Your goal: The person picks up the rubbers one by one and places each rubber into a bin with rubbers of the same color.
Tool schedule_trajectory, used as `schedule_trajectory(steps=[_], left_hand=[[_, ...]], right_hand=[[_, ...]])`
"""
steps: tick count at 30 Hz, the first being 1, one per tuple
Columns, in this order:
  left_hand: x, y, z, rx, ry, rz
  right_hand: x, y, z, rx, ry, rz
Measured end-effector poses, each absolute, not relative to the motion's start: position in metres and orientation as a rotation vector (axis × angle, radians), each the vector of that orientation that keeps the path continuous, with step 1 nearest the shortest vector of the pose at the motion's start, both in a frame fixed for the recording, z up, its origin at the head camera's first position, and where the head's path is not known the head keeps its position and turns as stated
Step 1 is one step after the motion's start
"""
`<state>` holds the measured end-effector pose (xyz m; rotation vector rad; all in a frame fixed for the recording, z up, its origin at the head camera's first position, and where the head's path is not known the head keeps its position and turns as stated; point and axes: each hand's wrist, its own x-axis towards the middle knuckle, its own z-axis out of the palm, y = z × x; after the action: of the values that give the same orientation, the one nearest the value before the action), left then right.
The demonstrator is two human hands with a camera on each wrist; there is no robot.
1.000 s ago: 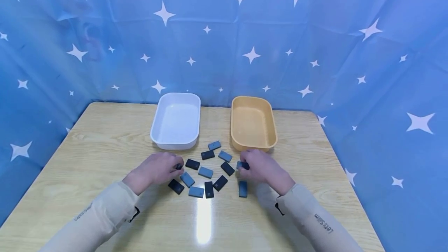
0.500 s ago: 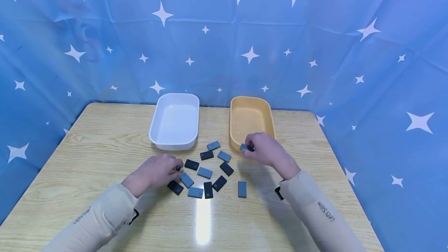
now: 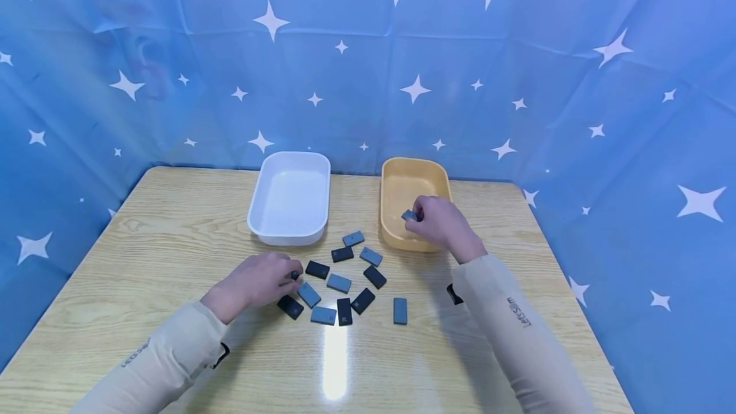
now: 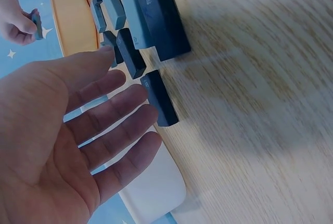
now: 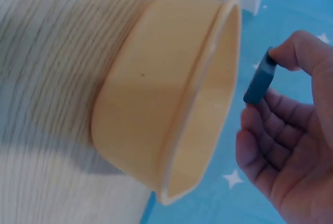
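My right hand point(image 3: 441, 221) pinches a small blue-grey block point(image 5: 260, 81) between thumb and fingertips, over the orange tub point(image 5: 140, 83). In the right wrist view the block is above the tub's rim. On the table, my left hand point(image 3: 253, 281) hovers at the left side of several scattered black and blue-grey blocks. Its fingers are loosely bent and hold nothing in the left wrist view, with a black block point(image 4: 160, 99) just past the fingertips. Another black block point(image 4: 165, 21) and a blue-grey block point(image 4: 136, 18) lie beyond the thumb.
A white tub point(image 3: 287, 235) stands at the back left of the blocks, beside the orange one. A single blue-grey block point(image 3: 400, 311) lies apart at the right. Behind the wooden table point(image 3: 172, 222) hangs a blue curtain point(image 3: 368, 69) with white stars.
My right hand has lifted the blue-grey block off the table and carried it forward over the orange tub. The left hand has stayed in place.
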<state>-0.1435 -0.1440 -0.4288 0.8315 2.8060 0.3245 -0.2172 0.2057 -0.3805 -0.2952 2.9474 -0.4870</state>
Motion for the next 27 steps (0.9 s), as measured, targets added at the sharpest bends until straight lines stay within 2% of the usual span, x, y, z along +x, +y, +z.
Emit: schedule_trajectory(steps=[12, 19, 27], left_hand=[[-0.145, -0.142, -0.43, 0.895, 2.811, 0.311], [-0.146, -0.142, -0.431, 0.902, 2.808, 0.308], [-0.148, -0.142, -0.432, 0.872, 2.809, 0.313]], right_hand=[[-0.244, 0.19, -0.418, -0.03, 3.096, -0.388], [-0.25, 0.175, -0.425, 0.17, 3.008, -0.412], [-0.256, 0.164, -0.433, 0.274, 2.922, -0.406]])
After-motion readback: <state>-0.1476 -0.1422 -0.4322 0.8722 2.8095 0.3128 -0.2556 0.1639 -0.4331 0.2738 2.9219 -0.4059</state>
